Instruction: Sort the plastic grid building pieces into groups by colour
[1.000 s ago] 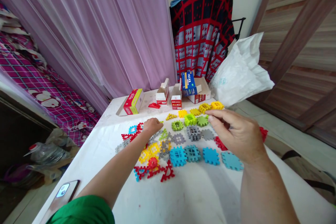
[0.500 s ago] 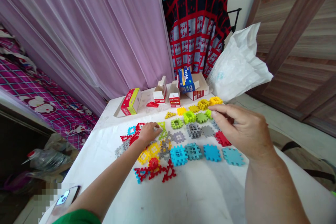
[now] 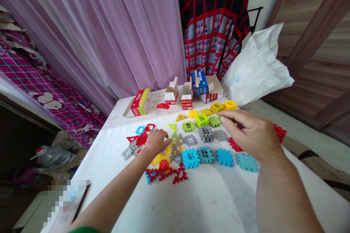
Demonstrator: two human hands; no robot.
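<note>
Arching over the jumble of toothed pieces (image 3: 141, 139), the fingers of my left hand (image 3: 156, 141) are loosely curled; I can't tell whether anything is pinched beneath them. On my right hand (image 3: 253, 133), index finger and thumb bend toward each other, tips right by the edge of the flat green square (image 3: 214, 121); whether they touch or grip it I can't make out.

Beside that square sits the lime green open cube (image 3: 202, 120), with the grey cube (image 3: 206, 134) nearer me, so I'd want small, light fingertip moves here, since a push could probably shove the whole row.

Just past my left fingertips lies the lime green triangular frame (image 3: 174, 128). The teeth look apt to snag, so pinching one edge and lifting straight up seems better than dragging.

Under my right hand a red piece (image 3: 234, 144) shows partly; I'd carry the wrist high to clear it. Nearer me, the blue window square (image 3: 191, 158) and pale teal square (image 3: 247, 162) lie on the desk (image 3: 202, 204), beneath my line of reach.
</note>
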